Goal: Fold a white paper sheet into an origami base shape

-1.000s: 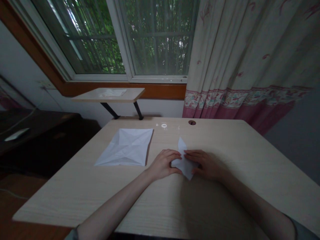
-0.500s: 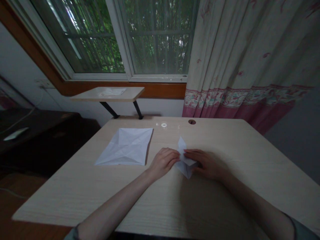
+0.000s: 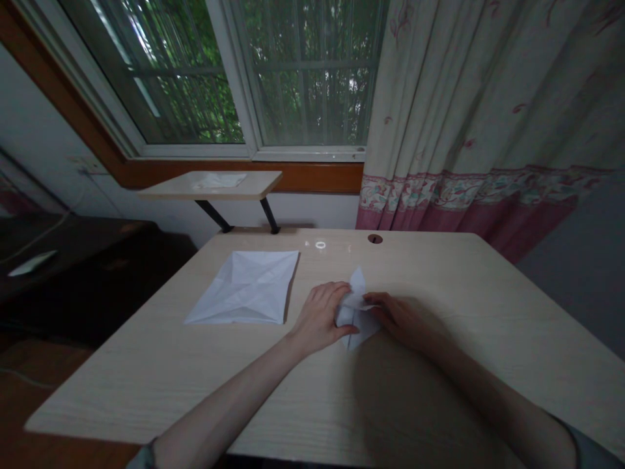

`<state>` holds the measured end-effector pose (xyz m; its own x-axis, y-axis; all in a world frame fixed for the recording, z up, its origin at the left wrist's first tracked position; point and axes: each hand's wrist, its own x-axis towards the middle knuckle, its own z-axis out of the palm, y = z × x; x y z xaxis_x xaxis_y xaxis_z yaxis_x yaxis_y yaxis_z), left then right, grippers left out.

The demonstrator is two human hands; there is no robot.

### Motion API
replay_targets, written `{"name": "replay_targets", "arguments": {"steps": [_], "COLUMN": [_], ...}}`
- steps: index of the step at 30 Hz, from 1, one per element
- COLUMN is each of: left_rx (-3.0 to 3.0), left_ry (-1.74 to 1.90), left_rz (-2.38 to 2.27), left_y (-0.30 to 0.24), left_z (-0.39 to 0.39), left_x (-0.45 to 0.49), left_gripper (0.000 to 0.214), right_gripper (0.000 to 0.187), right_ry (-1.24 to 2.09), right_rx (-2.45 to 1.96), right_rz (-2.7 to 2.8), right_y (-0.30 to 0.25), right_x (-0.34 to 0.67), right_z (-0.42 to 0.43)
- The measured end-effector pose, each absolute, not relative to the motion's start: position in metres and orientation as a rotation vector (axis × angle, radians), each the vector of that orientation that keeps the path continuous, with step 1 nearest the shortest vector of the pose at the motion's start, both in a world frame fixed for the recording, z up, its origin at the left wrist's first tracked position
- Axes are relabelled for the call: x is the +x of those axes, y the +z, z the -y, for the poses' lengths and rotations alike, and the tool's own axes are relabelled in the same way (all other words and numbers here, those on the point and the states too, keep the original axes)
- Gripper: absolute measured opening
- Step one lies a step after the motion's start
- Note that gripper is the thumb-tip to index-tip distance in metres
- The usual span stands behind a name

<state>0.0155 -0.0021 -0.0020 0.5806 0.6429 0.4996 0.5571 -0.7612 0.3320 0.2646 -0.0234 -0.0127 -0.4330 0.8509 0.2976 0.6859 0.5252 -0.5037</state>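
A small folded white paper piece [image 3: 355, 311] lies near the middle of the light wooden table [image 3: 439, 391]. My left hand [image 3: 321, 318] grips its left side, fingers curled around the paper. From the other side my right hand [image 3: 401, 320] pinches the paper's right edge. One pointed tip of the paper sticks up between the two hands. A larger creased white sheet [image 3: 247, 288] lies flat on the table to the left of my hands, untouched.
A small raised shelf [image 3: 215, 185] on black legs stands at the table's back left, under the window. A patterned curtain [image 3: 488, 117] hangs at the back right. A cable hole [image 3: 374, 239] sits near the table's far edge. Dark furniture [image 3: 73, 260] stands left.
The folded paper has turned and shifted slightly left between my hands. My left hand's fingers have closed further around it; my right hand has drawn in closer.
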Motion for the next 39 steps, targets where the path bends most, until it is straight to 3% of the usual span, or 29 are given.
{"name": "replay_targets", "arguments": {"steps": [2, 5, 9, 14, 24, 39], "left_rx": [2.681, 2.699, 2.795, 2.900, 2.897, 2.731], "left_ry": [0.962, 1.095, 1.247, 1.058, 0.945, 0.907], "left_rz": [-1.047, -1.039, -0.897, -0.970, -1.045, -1.193], "left_y": [-0.007, -0.013, -0.016, -0.010, -0.007, -0.003], "left_z": [0.001, -0.001, 0.000, 0.004, 0.003, 0.004], "left_x": [0.016, 0.016, 0.016, 0.016, 0.018, 0.021], "left_gripper": [0.093, 0.096, 0.075, 0.051, 0.065, 0.078], "right_gripper": [0.028, 0.031, 0.036, 0.037, 0.024, 0.018], "right_ry": [0.367, 0.270, 0.107, -0.054, -0.364, -0.498], "right_rx": [-1.264, -1.261, -1.193, -1.098, -0.958, -1.004], "right_rz": [2.258, 2.245, 2.171, 2.111, 2.080, 1.997], "right_y": [-0.013, -0.017, -0.030, -0.040, -0.024, -0.022], "right_x": [0.264, 0.266, 0.270, 0.271, 0.264, 0.263], "right_z": [0.024, 0.023, 0.017, 0.011, 0.017, 0.014]}}
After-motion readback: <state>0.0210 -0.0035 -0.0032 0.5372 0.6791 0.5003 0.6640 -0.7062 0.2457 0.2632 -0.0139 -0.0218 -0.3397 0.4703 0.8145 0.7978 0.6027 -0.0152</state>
